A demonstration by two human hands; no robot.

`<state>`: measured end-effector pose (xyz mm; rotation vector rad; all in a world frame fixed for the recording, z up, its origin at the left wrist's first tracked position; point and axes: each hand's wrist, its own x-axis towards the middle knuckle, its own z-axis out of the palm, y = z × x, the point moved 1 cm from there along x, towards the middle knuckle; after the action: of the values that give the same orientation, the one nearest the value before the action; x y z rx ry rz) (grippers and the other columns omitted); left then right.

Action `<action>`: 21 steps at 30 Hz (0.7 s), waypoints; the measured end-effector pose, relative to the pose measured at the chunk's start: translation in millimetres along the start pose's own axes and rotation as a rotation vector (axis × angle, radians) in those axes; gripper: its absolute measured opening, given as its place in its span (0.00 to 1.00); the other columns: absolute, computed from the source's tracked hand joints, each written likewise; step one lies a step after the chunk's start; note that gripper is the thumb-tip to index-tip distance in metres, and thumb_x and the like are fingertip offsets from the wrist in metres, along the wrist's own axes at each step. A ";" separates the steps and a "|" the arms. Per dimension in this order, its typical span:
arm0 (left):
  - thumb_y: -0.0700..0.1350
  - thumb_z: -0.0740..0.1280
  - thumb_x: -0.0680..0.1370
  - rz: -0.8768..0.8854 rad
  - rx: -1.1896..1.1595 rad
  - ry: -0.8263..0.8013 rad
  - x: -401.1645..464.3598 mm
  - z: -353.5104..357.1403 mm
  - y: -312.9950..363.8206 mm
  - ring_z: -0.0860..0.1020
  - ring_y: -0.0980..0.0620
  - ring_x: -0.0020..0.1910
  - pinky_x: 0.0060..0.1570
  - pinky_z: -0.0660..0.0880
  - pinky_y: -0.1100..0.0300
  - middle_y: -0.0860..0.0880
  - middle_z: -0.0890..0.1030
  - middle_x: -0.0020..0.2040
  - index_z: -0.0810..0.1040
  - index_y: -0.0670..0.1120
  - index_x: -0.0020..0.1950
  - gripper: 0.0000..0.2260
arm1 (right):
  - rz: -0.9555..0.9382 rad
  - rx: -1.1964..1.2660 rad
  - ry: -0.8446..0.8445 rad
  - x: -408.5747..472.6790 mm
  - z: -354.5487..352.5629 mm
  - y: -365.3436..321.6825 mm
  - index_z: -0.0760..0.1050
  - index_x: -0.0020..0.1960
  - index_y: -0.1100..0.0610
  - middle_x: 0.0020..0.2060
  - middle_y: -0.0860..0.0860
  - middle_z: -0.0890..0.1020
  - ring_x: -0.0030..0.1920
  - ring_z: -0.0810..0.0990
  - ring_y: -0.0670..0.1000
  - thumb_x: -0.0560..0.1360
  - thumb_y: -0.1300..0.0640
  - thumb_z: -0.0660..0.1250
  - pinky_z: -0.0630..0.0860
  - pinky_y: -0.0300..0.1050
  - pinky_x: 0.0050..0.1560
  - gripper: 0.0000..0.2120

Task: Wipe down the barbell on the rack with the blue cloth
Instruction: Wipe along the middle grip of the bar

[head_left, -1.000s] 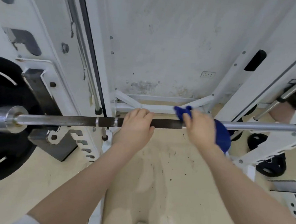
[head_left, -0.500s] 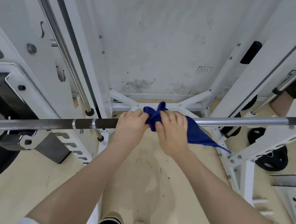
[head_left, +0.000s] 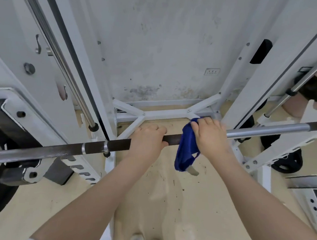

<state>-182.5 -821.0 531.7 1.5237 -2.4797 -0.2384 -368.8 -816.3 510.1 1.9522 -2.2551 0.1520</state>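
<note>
Right hand [head_left: 210,138] slid right; blue cloth [head_left: 186,147] half hidden.

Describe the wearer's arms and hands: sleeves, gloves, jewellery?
Both forearms are bare, and the left hand and right hand wear no gloves. A white sleeve edge shows at the bottom on the left arm. No watch or wristband; a ring cannot be ruled out.

Single head-worn wide-angle view, looking forward and steeply down.
The camera sits close above the barbell [head_left: 59,151], which crosses the frame from edge to edge; white rack [head_left: 104,75] uprights flank a wall ahead, floor [head_left: 167,204] below.
</note>
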 end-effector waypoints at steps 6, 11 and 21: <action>0.49 0.61 0.78 0.053 -0.063 -0.143 10.6 -5.7 -3.2 0.74 0.46 0.53 0.48 0.67 0.55 0.47 0.76 0.52 0.75 0.50 0.60 0.12 | -0.366 0.125 -0.036 -25.6 4.7 -14.0 0.71 0.64 0.57 0.53 0.53 0.80 0.52 0.78 0.57 0.75 0.40 0.47 0.66 0.48 0.53 0.28; 0.49 0.62 0.77 0.064 -0.109 -0.139 9.3 -5.5 -6.4 0.74 0.47 0.53 0.48 0.71 0.54 0.49 0.76 0.52 0.75 0.52 0.59 0.11 | -0.039 0.156 0.056 -15.8 1.9 24.7 0.76 0.49 0.56 0.41 0.51 0.81 0.43 0.77 0.56 0.73 0.44 0.43 0.64 0.48 0.51 0.26; 0.49 0.62 0.77 0.065 -0.070 -0.120 5.3 -8.9 -1.0 0.74 0.46 0.53 0.45 0.66 0.57 0.46 0.75 0.51 0.74 0.49 0.60 0.12 | -0.404 0.059 -0.041 -15.0 6.1 24.9 0.73 0.59 0.55 0.50 0.51 0.81 0.50 0.79 0.55 0.65 0.46 0.73 0.71 0.50 0.54 0.26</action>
<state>-181.6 -826.4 540.6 1.4385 -2.5784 -0.4124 -391.7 -799.2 502.0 2.4109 -1.8442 0.1305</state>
